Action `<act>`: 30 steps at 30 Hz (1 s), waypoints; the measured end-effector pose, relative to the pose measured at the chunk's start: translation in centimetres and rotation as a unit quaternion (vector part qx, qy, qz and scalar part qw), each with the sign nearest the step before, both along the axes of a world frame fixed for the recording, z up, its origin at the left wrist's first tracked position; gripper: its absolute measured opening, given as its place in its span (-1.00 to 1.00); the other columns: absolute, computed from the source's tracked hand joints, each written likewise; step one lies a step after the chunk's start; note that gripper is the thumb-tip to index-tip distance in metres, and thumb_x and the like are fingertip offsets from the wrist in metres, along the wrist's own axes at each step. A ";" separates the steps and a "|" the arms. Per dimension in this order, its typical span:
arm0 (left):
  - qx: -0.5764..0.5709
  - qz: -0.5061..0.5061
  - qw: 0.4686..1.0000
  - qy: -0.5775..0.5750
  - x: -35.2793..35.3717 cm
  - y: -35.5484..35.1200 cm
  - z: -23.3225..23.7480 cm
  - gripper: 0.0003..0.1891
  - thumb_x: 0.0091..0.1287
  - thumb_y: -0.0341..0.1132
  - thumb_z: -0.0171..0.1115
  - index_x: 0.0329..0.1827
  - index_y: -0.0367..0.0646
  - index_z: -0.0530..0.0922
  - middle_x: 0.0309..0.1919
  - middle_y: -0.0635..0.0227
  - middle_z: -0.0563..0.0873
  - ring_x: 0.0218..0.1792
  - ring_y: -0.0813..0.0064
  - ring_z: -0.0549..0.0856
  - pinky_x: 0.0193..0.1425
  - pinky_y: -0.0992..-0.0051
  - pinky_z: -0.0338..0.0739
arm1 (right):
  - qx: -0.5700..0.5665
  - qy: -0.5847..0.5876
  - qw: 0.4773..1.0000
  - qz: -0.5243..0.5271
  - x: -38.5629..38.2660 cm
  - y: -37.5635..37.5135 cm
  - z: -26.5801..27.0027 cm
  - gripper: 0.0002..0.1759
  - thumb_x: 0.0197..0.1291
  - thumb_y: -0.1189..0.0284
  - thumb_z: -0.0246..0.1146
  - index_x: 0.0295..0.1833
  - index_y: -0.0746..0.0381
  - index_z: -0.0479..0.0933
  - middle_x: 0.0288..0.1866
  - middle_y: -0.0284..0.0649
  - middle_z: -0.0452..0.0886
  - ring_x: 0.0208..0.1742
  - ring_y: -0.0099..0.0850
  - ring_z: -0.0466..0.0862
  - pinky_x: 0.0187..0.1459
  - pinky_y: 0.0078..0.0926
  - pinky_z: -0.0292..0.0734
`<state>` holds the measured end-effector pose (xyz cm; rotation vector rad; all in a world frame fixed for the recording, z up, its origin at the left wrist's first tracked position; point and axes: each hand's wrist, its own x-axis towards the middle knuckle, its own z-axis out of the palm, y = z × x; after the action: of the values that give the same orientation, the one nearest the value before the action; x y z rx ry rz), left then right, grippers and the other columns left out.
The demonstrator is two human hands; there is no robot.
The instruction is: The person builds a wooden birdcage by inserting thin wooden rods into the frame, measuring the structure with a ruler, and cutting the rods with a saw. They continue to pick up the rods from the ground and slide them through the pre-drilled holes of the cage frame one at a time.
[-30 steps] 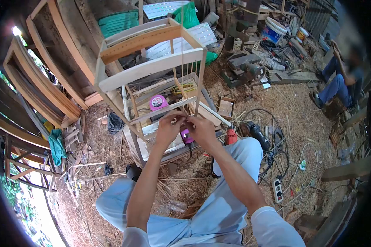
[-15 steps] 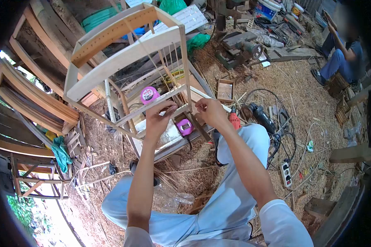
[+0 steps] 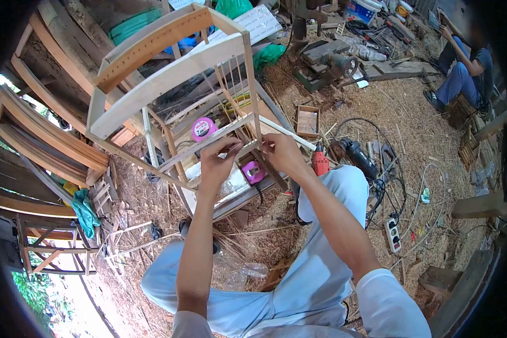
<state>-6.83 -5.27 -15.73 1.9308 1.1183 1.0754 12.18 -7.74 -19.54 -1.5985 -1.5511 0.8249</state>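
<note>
A pale wooden frame with thin upright slats stands tilted in front of me. My left hand grips its lower crossbar from below, fingers curled over the wood. My right hand pinches a thin slat where it meets that same bar, close to the frame's right post. The two hands are a few centimetres apart. A pink tape measure lies behind the bar, and another pink tool sits just under my right hand.
A red drill, a black power tool and a power strip with cables lie on the sawdust floor to the right. Wooden frames are stacked at left. Another person sits at the far right.
The frame has swung left and tilted nearer to me. My hands drew apart half a second ago, and have since closed in again on the crossbar.
</note>
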 end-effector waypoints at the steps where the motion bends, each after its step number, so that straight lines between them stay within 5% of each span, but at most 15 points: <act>1: 0.000 0.001 1.000 0.001 -0.1 0.0 -0.1 -0.87 0.21 -0.55 0.34 -0.19 -0.26 0.68 -0.27 0.30 0.76 -0.20 0.53 0.72 -0.03 0.54 0.61 | 0.000 0.001 1.000 0.001 0.0 0.0 0.0 -0.67 0.00 0.61 0.23 -0.04 0.26 0.65 -0.29 0.05 0.68 -0.20 -0.03 0.69 -0.15 -0.17 0.57; 30: -0.013 0.000 0.999 -0.037 0.2 -0.3 -0.2 -0.86 0.21 -0.56 0.33 -0.18 -0.25 0.69 -0.27 0.34 0.76 -0.23 0.58 0.70 -0.06 0.56 0.60 | 0.035 -0.011 0.999 0.003 0.1 -0.2 0.2 -0.70 -0.03 0.61 0.22 -0.12 0.34 0.64 -0.32 0.17 0.65 -0.21 0.09 0.66 -0.16 -0.09 0.55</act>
<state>-6.62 -5.60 -15.92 1.8563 1.0860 1.1163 12.27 -7.91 -19.35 -1.5592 -1.5835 0.7502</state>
